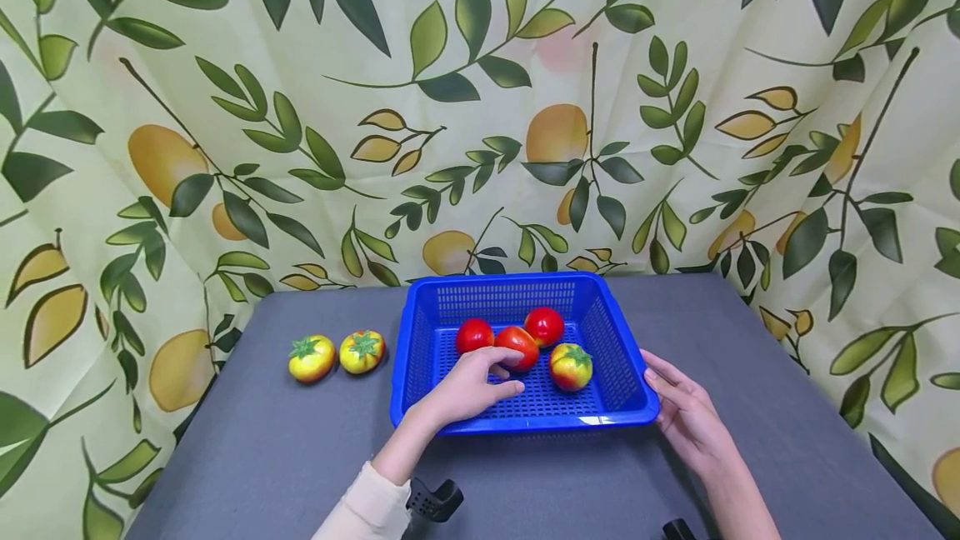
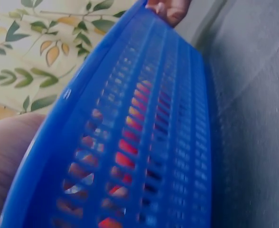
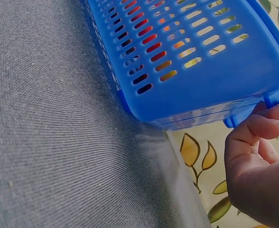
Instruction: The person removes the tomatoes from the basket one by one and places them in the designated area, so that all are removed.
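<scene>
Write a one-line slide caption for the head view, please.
Left hand inside a blue basket with four fruits, right hand holding its rim.

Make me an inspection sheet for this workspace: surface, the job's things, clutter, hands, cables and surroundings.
Surface: grey table, fine-textured in the right wrist view.
Job's things: blue basket holding three red fruits and one leafy-topped yellow-red fruit; two loose fruits, also yellow-red and green-topped, on the table left of the basket.
Clutter: nothing seen.
Left hand: over the basket beside the red fruits, fingers relaxed; contact with a fruit cannot be told.
Right hand: grips the basket's right rim near its front corner.
Cables: nothing seen.
Surroundings: leaf-and-fruit printed cloth behind the table and at its sides.
</scene>
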A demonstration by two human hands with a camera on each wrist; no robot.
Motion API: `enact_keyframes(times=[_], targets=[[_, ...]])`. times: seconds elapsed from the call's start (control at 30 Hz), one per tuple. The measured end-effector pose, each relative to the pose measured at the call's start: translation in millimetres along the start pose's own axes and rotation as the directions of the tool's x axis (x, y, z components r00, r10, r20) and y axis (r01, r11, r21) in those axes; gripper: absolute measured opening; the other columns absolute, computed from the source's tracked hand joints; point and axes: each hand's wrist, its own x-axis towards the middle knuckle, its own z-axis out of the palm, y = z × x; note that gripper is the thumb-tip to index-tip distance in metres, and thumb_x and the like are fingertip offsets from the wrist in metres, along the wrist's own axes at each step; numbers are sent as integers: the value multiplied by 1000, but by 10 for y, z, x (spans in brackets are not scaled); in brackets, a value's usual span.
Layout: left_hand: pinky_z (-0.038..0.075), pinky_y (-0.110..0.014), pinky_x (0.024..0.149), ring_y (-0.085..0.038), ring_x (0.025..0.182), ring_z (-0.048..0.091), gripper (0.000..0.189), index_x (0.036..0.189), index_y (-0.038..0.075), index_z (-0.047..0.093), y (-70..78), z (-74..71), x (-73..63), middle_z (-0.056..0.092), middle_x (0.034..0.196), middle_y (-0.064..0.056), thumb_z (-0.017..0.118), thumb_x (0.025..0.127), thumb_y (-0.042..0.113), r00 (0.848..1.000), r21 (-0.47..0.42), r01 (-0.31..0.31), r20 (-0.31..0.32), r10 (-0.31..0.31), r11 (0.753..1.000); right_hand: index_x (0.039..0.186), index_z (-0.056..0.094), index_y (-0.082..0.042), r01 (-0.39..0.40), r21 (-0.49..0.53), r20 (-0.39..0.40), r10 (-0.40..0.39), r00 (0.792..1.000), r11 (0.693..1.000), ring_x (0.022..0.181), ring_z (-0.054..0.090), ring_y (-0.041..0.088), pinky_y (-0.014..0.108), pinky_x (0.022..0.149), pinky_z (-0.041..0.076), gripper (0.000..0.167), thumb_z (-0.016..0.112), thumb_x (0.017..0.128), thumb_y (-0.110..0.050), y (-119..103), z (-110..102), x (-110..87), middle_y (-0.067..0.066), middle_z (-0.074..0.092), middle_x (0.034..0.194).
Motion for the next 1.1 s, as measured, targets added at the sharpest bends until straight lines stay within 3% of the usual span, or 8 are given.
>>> enact_keyframes(times=[0.23, 0.33, 0.5, 0.63, 0.9, 1.1], targets=[[49, -34, 93, -20, 111, 57, 55, 140, 9, 53, 234, 233, 151, 60, 127, -4, 72, 91, 27, 999, 68, -30, -19, 31, 997, 121, 67, -22, -19, -26, -32, 18, 999, 999, 105, 66, 21, 37, 89, 51, 24, 56, 101, -13, -6, 8, -17, 1, 68, 117], [49, -35, 93, -22, 115, 57, 59, 143, 9, 50, 316, 343, 217, 57, 132, -5, 72, 91, 27, 999, 66, -10, -46, 13, 998, 121, 67, -22, -17, -20, -30, 16, 999, 1000, 105, 66, 21, 37, 89, 51, 24, 57, 101, -13, -8, 9, -12, 1, 68, 117], [45, -40, 100, -23, 125, 51, 62, 143, 8, 48, 380, 466, 294, 52, 139, -7, 74, 89, 25, 994, 80, 27, -110, -18, 996, 122, 67, -21, -12, -7, -16, 12, 1000, 1000, 106, 66, 21, 37, 89, 51, 25, 56, 101, -12, -2, 11, -5, 2, 68, 118], [46, -41, 99, -23, 122, 51, 63, 141, 8, 49, 392, 501, 334, 54, 136, -9, 76, 87, 25, 991, 76, 40, -127, -30, 996, 123, 67, -20, -6, -2, -8, 6, 1000, 1000, 105, 66, 21, 37, 89, 51, 25, 57, 101, -12, 3, 6, -2, 3, 68, 118], [48, -37, 94, -23, 117, 53, 69, 141, 8, 50, 306, 502, 393, 56, 134, -6, 82, 81, 22, 994, 59, 76, -81, -71, 995, 123, 67, -20, 2, 5, -3, -2, 1000, 1000, 101, 68, 20, 35, 87, 52, 26, 56, 101, -11, -1, 0, 1, 4, 68, 117], [46, -35, 96, -22, 117, 55, 68, 138, 7, 55, 281, 515, 437, 59, 131, -3, 84, 78, 19, 1000, 67, 31, -1, -31, 997, 122, 67, -21, -8, -5, -15, 8, 1000, 1000, 103, 67, 20, 36, 89, 51, 25, 57, 101, -13, -3, 4, -14, 3, 68, 118]])
